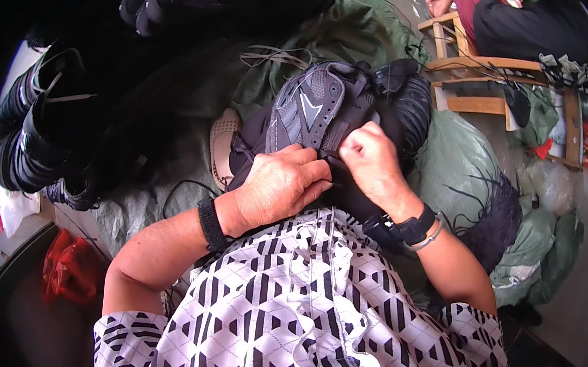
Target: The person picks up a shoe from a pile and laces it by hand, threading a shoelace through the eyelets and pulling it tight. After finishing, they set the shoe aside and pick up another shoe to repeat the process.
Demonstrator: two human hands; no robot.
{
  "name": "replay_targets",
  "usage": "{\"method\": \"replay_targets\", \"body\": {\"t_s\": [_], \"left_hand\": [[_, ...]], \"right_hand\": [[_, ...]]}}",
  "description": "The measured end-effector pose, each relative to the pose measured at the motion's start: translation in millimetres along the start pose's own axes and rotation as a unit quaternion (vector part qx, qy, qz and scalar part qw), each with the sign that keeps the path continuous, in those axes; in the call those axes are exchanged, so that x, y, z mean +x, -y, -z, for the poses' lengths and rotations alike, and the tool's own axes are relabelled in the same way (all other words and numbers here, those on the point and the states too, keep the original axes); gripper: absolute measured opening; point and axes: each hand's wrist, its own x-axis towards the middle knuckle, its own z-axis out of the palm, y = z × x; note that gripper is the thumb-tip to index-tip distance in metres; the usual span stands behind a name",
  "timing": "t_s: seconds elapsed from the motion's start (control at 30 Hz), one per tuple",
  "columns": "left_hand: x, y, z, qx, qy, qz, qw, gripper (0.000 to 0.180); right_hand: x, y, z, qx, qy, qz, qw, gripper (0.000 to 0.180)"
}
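Observation:
A grey and black shoe upper [293, 120] with a pale angular mark and a row of lace holes lies over my lap. My left hand [283, 182] is closed on its near edge, thumb and fingers pinched together. Just right of it my right hand [374, 163] is closed with curled fingers, beside the upper's right edge. What it holds, if anything, is too small to make out. More dark shoe pieces [414, 107] lie bunched behind my right hand. White laces [274, 56] rest beyond the upper.
Nested dark shoe uppers [19, 132] stand in stacks at the left. Green woven sacking [453, 153] spreads around me. A bundle of black laces [492, 220] lies at the right. Wooden seats [478, 104] and a seated person [528, 29] are at the far right. A red plastic bag [70, 268] is at the lower left.

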Motion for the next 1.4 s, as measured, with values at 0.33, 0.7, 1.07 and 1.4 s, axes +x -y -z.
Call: {"method": "replay_targets", "body": {"t_s": [0.33, 0.7, 1.07, 1.4], "left_hand": [[-18, 23, 10, -0.234, -0.09, 0.231, 0.94, 0.019], [-13, 18, 14, -0.279, -0.126, 0.309, 0.9, 0.023], [-11, 13, 16, -0.189, -0.18, 0.33, 0.907, 0.024], [-16, 21, 12, 0.071, -0.179, 0.217, 0.957, 0.014]], "right_hand": [[55, 21, 67, 0.655, -0.015, -0.003, 0.756, 0.015], [40, 17, -7, 0.404, 0.067, -0.056, 0.911, 0.015], [47, 16, -18, 0.314, 0.106, 0.066, 0.941, 0.012], [47, 2, -26, 0.373, 0.138, 0.088, 0.913, 0.016]]}}
